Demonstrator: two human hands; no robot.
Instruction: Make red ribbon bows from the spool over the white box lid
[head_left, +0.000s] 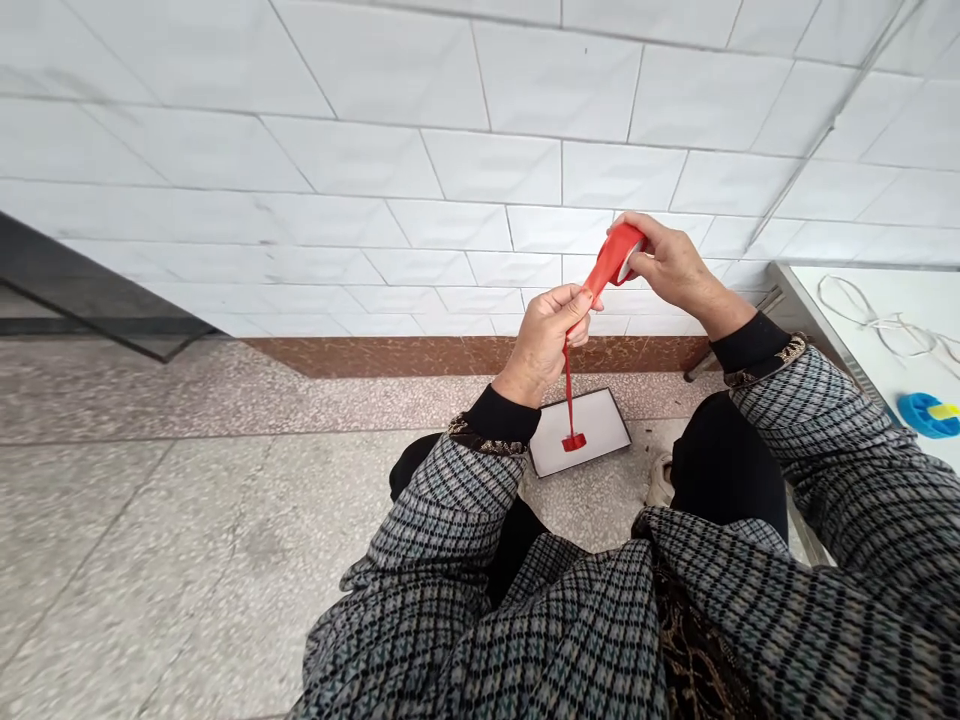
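Observation:
A roll of red ribbon [616, 255] with a pale core is gripped by my right hand [671, 262], thumb at its core and fingers over the top. A flat stretch of ribbon runs from the roll down to my left hand [551, 335], whose thumb and fingers pinch it. Below that hand a narrow red strand [569, 395] hangs down to a small red bundle [574, 442] over a white, dark-rimmed shallow tray [551, 425] on the floor. I cannot tell whether the bundle rests on the tray or hangs just above it.
A white-topped table [847, 310] stands on the right, bearing a white cable [874, 318] and a blue round object [926, 415] with a yellow piece. White tiled wall [450, 165] rises ahead. A dark panel [90, 290] is at the left. My knees flank the tray.

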